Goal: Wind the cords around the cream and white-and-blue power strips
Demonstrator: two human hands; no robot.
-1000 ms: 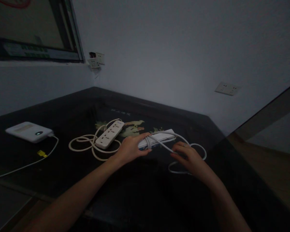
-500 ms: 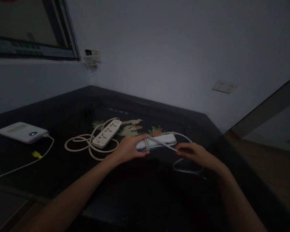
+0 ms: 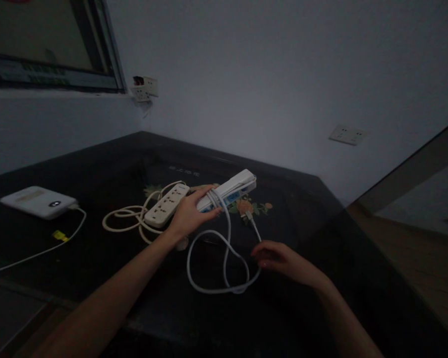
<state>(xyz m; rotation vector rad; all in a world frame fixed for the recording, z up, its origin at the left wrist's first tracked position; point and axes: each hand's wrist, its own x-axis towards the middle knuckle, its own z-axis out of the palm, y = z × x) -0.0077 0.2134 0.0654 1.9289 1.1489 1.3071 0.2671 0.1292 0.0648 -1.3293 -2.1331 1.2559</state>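
Note:
My left hand [image 3: 188,215] grips a white power strip [image 3: 229,190] and holds it tilted up above the black table [image 3: 97,164]. Its white cable [image 3: 224,258] is wound once round the strip near my fingers and hangs down in loose loops. My right hand [image 3: 280,259] is lower and to the right, with fingers pinched on the cable's far stretch. A second, cream power strip [image 3: 167,205] lies on the table just left of my left hand, with its own cord [image 3: 125,219] coiled beside it.
A white power bank [image 3: 37,202] with a lit indicator lies at the far left, a white lead with a yellow tag [image 3: 58,235] running from it. Wall sockets sit in the corner [image 3: 145,89] and on the right wall [image 3: 346,134]. The table's right edge borders a wooden floor.
My left hand has lifted the white strip off the table and tilted its far end up. The cable has come looser into hanging loops. My right hand dropped lower, pulling the cable toward me.

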